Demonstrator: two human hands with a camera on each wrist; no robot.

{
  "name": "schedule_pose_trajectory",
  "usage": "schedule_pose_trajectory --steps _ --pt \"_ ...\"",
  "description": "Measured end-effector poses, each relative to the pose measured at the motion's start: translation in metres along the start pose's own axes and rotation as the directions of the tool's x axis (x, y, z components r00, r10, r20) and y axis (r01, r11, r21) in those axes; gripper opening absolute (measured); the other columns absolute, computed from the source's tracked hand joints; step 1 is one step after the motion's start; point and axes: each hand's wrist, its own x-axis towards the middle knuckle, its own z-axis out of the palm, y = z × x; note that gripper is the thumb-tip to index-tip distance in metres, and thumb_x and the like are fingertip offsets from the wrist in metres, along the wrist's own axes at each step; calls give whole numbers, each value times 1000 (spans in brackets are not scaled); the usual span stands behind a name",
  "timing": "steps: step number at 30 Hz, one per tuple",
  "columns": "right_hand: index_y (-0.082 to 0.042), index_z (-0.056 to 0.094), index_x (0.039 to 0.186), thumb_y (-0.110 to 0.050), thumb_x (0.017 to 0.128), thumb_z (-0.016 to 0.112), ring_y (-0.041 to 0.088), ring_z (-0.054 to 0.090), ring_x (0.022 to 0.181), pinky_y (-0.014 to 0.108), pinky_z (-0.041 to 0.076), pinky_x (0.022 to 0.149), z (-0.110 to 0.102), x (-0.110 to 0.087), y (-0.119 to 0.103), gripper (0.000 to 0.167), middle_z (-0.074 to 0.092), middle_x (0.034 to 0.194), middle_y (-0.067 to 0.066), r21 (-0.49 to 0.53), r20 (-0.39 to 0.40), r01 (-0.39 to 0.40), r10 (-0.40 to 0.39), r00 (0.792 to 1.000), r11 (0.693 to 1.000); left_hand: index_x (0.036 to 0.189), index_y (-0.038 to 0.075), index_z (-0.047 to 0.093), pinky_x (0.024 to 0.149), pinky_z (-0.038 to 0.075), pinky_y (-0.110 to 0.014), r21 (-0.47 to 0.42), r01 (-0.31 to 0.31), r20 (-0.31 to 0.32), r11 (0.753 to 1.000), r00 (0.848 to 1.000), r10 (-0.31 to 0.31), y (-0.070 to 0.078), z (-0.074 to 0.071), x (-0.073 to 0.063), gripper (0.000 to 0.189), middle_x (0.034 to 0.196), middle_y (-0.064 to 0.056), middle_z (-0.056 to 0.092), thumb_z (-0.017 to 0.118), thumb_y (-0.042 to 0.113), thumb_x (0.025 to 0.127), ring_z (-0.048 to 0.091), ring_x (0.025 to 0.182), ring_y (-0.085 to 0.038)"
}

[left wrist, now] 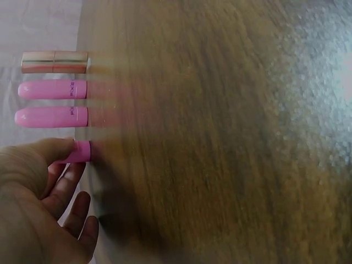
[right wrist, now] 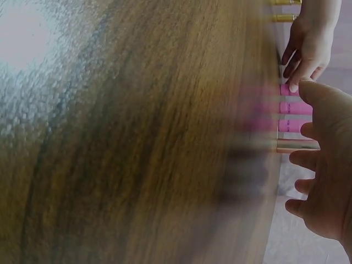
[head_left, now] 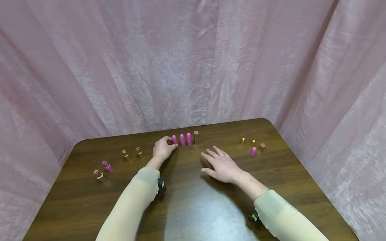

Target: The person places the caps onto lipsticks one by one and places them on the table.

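Observation:
In the head view, three capped pink lipsticks [head_left: 182,140] stand in a row at the table's far edge, a rose-gold lipstick [head_left: 196,137] at the row's right end. My left hand [head_left: 163,148] pinches the leftmost pink lipstick [left wrist: 82,151] between thumb and fingers; its upper part is hidden in the left wrist view. It stands upright on the table, slightly apart from its neighbour [left wrist: 52,117]. My right hand [head_left: 224,166] is held with fingers spread, palm down and holding nothing, in front and to the right of the row.
Uncapped lipstick tubes stand on the left: two gold tubes [head_left: 125,154], a pink tube [head_left: 107,166] and a rose-gold tube [head_left: 100,176]. Loose caps sit on the right: gold caps [head_left: 252,143], a pink cap [head_left: 253,151] and a rose-gold cap [head_left: 261,147]. Pink curtains [head_left: 169,67] hang behind the wooden table [head_left: 193,201].

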Motion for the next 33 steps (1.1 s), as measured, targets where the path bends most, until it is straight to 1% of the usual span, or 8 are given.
schedule_pose_trajectory --steps 5,10,15,19,21,25,30,33 --pt "-15 42 158 -54 102 56 42 19 152 62 20 119 0 -1 -2 69 41 159 15 10 11 -6 6 1000 1000 119 14 71 97 44 -49 -1 -17 -3 1000 1000 17 -1 2 0 33 112 -2 74 78 31 91 59 111 -30" --pt "-16 42 158 -55 102 54 42 20 152 62 20 119 1 -2 -3 69 41 159 15 17 10 4 -4 1000 1000 137 10 63 105 41 -51 34 -52 20 998 998 51 -6 -1 -4 54 129 -8 68 77 34 91 55 123 -35" --pt "-16 42 157 -57 101 54 43 21 152 63 21 118 0 -4 0 71 42 159 14 -2 1 4 -4 1000 1000 157 8 39 114 32 -57 78 -97 51 992 994 93 -7 -10 -10 82 153 -18 46 75 41 91 40 139 -44" --pt "-16 42 158 -57 101 55 42 21 152 63 21 119 -3 -7 4 71 42 159 14 -12 -7 -4 4 1000 1000 165 13 19 118 24 -61 109 -153 82 982 986 145 -5 -18 -17 94 166 -20 24 70 49 93 24 149 -45" --pt "-17 41 158 -57 101 55 42 20 152 63 20 119 -5 -7 5 71 41 159 14 -12 -6 -8 8 1000 1000 166 17 12 119 21 -62 132 -188 95 973 980 176 -5 -24 -21 97 168 -19 14 66 54 95 17 152 -45" --pt "-17 40 159 -57 101 55 41 18 153 63 19 119 -7 -9 8 72 40 160 14 -17 -7 -14 14 1000 1000 166 22 7 121 16 -62 226 -277 111 934 960 258 -5 -31 -31 99 170 -19 6 60 64 94 11 154 -43" --pt "-16 41 158 -57 101 55 41 17 153 63 17 120 -10 -13 12 72 40 160 15 -19 -19 -22 21 1000 1000 166 20 10 122 9 -61 364 -389 145 846 921 362 -12 -38 -46 99 170 -17 4 60 64 94 8 155 -40" --pt "-16 41 158 -57 101 55 40 17 153 62 16 120 -13 -16 14 72 40 160 14 -20 -26 -29 28 999 999 166 21 10 122 6 -60 417 -423 166 804 906 390 -17 -43 -57 97 171 -14 1 60 64 94 4 156 -36"
